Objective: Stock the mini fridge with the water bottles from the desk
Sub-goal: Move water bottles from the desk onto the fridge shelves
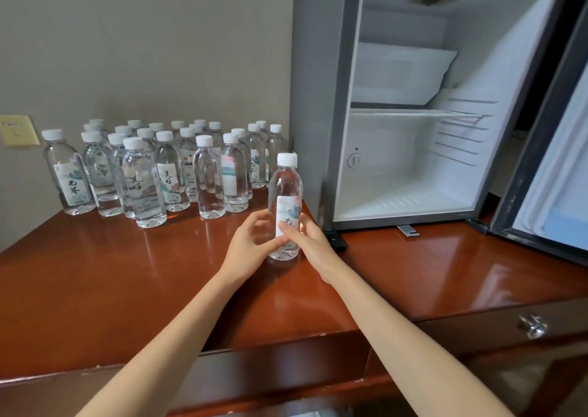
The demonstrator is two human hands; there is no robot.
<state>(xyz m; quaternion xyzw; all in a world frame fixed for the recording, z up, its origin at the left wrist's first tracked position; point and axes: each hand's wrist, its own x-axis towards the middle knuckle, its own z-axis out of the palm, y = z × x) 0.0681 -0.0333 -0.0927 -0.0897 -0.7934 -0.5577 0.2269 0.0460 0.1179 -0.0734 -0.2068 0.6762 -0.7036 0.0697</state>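
One clear water bottle (pixel 285 194) with a white cap stands upright on the red-brown desk (pixel 127 273), just left of the mini fridge. My left hand (pixel 251 245) curls round its lower left side and my right hand (pixel 310 241) grips its lower right side over the label. Several more bottles (pixel 165 168) stand grouped at the back left of the desk. The mini fridge (pixel 410 162) stands on the desk at the right, its inside white and bare, with its door (pixel 547 178) swung open to the right.
A wire shelf (pixel 413 112) splits the fridge, with a freezer box above it. A yellow wall socket (pixel 17 133) sits at the far left. A drawer knob (pixel 533 326) shows on the desk front at the right.
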